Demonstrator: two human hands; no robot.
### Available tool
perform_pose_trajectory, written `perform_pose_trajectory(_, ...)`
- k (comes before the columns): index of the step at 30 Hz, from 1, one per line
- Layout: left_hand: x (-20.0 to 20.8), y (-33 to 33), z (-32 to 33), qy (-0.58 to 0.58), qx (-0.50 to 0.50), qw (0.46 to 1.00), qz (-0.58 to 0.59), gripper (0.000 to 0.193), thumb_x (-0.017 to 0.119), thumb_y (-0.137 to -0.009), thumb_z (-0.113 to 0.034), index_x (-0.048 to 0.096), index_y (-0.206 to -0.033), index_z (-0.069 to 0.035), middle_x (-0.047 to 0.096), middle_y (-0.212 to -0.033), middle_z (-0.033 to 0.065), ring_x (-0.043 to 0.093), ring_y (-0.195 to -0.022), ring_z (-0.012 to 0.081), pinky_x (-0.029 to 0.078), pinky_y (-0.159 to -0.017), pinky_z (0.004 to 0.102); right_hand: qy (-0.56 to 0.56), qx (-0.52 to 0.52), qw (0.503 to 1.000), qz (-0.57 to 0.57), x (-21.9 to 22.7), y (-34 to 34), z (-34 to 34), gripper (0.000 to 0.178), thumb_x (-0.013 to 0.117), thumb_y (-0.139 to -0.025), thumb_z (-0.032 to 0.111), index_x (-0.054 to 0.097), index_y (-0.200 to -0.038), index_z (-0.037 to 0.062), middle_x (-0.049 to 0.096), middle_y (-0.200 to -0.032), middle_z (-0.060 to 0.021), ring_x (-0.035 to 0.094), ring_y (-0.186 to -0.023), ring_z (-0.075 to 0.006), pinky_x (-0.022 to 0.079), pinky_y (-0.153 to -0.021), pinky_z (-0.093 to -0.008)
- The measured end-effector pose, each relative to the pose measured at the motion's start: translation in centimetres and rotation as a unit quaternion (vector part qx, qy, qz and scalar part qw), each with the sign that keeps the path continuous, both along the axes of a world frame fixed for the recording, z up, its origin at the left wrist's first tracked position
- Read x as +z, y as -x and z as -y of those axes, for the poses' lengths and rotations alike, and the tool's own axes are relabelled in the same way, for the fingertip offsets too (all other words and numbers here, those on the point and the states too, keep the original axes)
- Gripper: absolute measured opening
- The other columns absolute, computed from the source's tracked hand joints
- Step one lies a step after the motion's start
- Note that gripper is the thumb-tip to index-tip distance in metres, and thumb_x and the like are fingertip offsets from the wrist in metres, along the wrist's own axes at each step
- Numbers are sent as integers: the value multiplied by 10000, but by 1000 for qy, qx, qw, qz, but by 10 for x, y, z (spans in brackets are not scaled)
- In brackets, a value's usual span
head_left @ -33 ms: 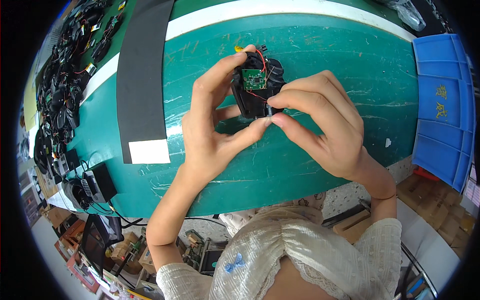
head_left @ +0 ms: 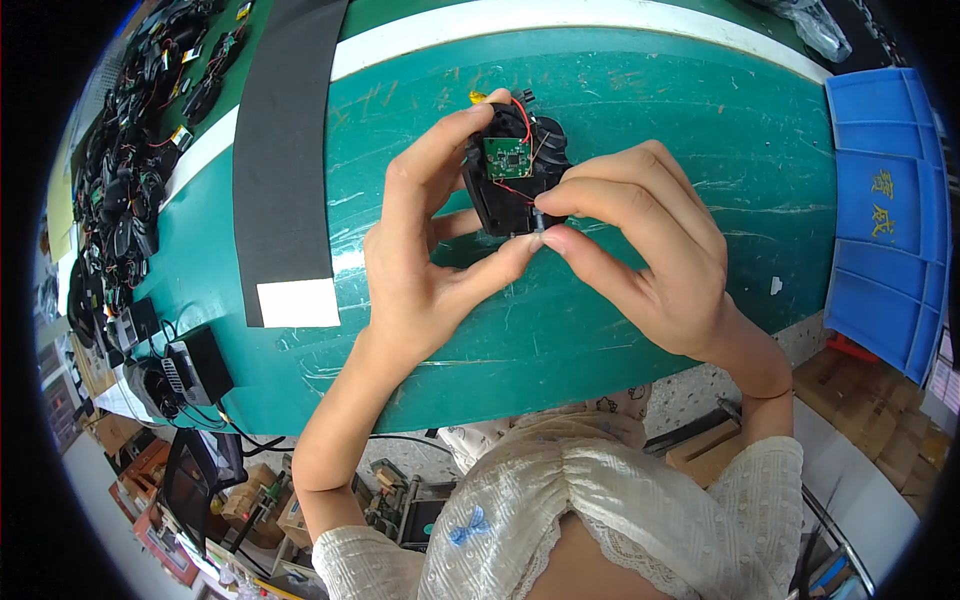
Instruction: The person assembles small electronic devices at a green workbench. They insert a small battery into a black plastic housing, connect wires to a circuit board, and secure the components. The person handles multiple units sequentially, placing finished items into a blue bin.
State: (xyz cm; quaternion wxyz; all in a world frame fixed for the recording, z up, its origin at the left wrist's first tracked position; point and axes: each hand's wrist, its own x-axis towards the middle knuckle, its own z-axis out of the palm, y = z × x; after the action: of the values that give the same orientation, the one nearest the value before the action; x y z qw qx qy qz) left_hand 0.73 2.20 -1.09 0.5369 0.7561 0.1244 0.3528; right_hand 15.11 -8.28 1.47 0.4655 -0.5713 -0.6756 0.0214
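My left hand (head_left: 415,235) is closed round a black plastic housing (head_left: 487,207), its index finger along the upper left side and its thumb at the bottom edge. Inside the open housing sits a small green circuit board (head_left: 509,158). Thin red wires (head_left: 513,189) run from the board, one toward the lower right corner. There my right hand (head_left: 650,245) pinches the housing between thumb and index finger, beside the wire's end. Both thumb tips nearly meet below. Whether the right fingertips also hold the wire is hidden. A bit of yellow tape (head_left: 478,98) shows at the top.
A black mat strip (head_left: 285,170) with a white patch (head_left: 300,303) lies left on the green table (head_left: 620,330). Many cabled black units (head_left: 120,200) are heaped at far left, above a black box (head_left: 200,365). A blue plastic crate (head_left: 885,215) stands at the right edge.
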Motion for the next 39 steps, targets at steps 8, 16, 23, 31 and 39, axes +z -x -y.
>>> perform_pose_trajectory(8,-6,6,0,-29,18,999,-34,728,732,-716,-57,335,-1325,-8,429,-1332,161,529,-1126,267,553,-796,326,-10,-5,1000,21,-2,2,-2,275,715,-646,-4,585,-887,-11,557,-861,-93,533,-740,-240,457,-637,-313)
perform_pose_trajectory(16,-6,6,3,-87,34,995,-46,687,702,-732,-19,340,-1316,2,433,-1327,169,565,-1066,255,555,-792,337,-17,-3,1000,20,-9,5,-1,295,711,-639,-19,583,-905,-34,552,-874,-112,534,-752,-254,463,-650,-320)
perform_pose_trajectory(23,-2,10,-5,-140,0,987,-76,696,664,-759,37,272,-1332,0,360,-1380,185,571,-1063,262,527,-825,348,-23,-22,998,60,-13,8,-3,305,708,-627,-14,569,-896,-45,543,-886,-125,537,-765,-265,465,-648,-326)
perform_pose_trajectory(31,6,13,-2,-76,3,989,-127,699,662,-764,45,273,-1343,-1,553,-1182,171,614,-958,198,522,-802,329,-15,-24,993,116,-14,8,-4,338,690,-635,4,541,-930,-67,515,-905,-147,506,-757,-279,463,-653,-337)
perform_pose_trajectory(39,16,14,0,6,-4,980,-200,699,601,-789,90,254,-1384,-29,618,-1061,158,612,-906,148,511,-781,277,-4,-22,992,126,-16,10,-5,340,674,-637,1,533,-937,-73,504,-914,-154,496,-781,-283,463,-662,-341)
